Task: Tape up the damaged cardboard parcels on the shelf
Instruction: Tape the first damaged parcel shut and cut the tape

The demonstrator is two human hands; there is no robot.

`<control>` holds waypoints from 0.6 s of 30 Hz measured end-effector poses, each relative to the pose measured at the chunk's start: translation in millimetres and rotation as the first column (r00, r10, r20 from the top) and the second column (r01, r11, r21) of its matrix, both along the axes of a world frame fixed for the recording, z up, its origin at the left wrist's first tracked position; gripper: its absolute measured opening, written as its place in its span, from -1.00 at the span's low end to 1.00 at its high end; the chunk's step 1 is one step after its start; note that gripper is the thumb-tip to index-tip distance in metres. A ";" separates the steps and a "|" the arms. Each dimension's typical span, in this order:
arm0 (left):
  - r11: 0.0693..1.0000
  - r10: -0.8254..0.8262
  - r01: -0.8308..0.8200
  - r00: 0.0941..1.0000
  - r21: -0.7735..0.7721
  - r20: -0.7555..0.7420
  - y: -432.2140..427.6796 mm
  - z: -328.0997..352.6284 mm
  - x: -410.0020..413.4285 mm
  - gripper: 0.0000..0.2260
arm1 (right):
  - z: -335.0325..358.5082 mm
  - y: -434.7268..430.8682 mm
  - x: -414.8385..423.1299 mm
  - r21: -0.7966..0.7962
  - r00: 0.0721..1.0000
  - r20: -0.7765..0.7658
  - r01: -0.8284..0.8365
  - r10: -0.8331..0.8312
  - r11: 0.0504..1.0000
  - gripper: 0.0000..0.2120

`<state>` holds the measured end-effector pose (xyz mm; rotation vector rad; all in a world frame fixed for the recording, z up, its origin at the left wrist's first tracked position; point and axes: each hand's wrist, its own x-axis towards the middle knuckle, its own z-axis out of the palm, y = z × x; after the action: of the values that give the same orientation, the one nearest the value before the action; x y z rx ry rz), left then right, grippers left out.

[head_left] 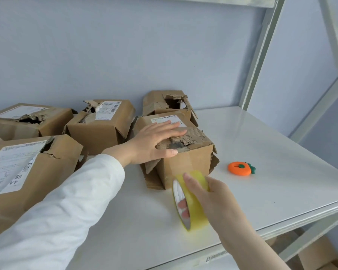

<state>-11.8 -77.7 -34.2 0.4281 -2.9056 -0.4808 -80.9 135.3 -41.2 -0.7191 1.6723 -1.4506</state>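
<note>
A torn cardboard parcel (185, 162) stands in the middle of the white shelf (261, 172), with a ragged hole in its top front edge. My left hand (154, 141) lies flat on its top, fingers straight, thumb by the hole. My right hand (209, 193) grips a roll of yellow tape (191, 201) just in front of the parcel's lower front face, fingers through the core. A clear strip of tape appears to run up that front face.
Several other damaged parcels stand to the left and behind: one at front left (33, 168), one behind it (100, 125), one far left (27, 119), one at the back (168, 102). An orange carrot-shaped gadget (240, 168) lies right of the parcel. A shelf upright (261, 55) rises at right.
</note>
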 end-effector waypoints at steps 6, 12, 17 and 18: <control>1.000 -0.001 0.001 1.000 -0.014 0.001 -2.5 -1.0 -0.5 -0.36 | 4.0 -1.6 -0.3 0.118 0.995 -0.057 -0.075 0.082 0.990 -0.65; 1.000 0.001 -0.002 0.999 -0.022 -0.032 -6.6 -4.6 -3.4 -0.39 | -5.5 21.7 -4.1 -0.012 0.979 -0.097 -0.183 0.181 0.983 -0.86; 1.000 -0.003 0.002 0.999 -0.029 -0.040 -7.8 -5.6 -4.0 -0.41 | -3.0 21.8 7.8 -0.049 0.985 -0.123 -0.130 0.123 0.990 -0.59; 0.999 -0.006 0.005 0.999 -0.034 -0.040 -8.0 -5.6 -4.2 -0.41 | -2.3 22.8 9.2 -0.071 0.989 -0.115 -0.105 0.096 0.992 -0.58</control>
<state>-16.0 -85.7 -39.8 0.4009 -2.8732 -0.4347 -71.7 158.0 -43.5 -0.9292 1.6460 -1.4327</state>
